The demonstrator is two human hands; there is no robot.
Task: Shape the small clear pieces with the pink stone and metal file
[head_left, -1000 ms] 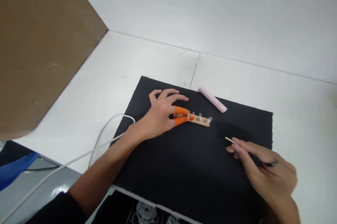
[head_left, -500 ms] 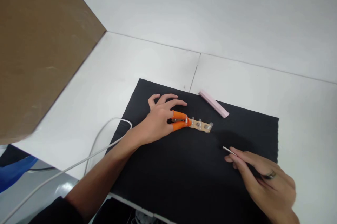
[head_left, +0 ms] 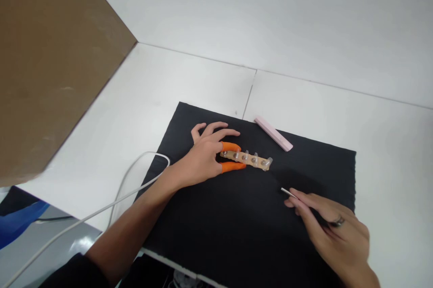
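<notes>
Left hand (head_left: 204, 158), finger and thumb parted around tan strip (head_left: 249, 159), mid-frame on black mat (head_left: 216, 220); grip looks loose, so bump could skid strip. Right hand (head_left: 341, 234), lower right, pinches thin stick (head_left: 288, 193); careless tip could bend clear tabs (head_left: 267, 163).

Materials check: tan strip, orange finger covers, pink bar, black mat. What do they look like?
Tan strip: possibly wood or plastic, dull, evenly tan; no grain readable.
Orange finger covers: likely latex or rubber, matte, hugging the fingers.
Pink bar: probably plastic, smooth satin, crisp-edged; coated card possible.
Black mat: foam, felt or paper, matte, slightly ragged right edge; can't tell which.
</notes>
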